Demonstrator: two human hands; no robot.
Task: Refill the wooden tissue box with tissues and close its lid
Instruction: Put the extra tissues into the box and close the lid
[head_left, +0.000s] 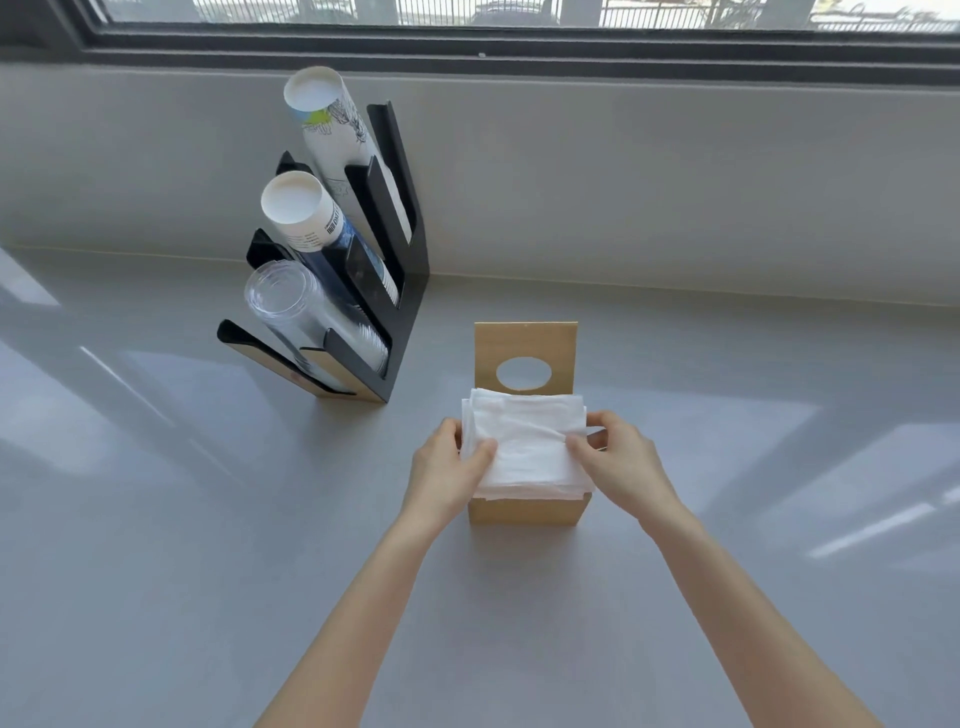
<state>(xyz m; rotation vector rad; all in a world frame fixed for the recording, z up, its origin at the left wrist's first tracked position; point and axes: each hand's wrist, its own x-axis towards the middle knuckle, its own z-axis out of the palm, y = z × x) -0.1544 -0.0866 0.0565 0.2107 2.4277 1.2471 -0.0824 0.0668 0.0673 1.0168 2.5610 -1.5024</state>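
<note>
Atop open wooden box (524, 509): white tissue stack (524, 441), both hands gripping sides.

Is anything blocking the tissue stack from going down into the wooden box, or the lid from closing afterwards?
Nothing visible blocks the tissue stack: it sits over the open wooden box, held by the left hand and right hand. The lid stands upright behind; only the stack itself lies in its closing path.
</note>
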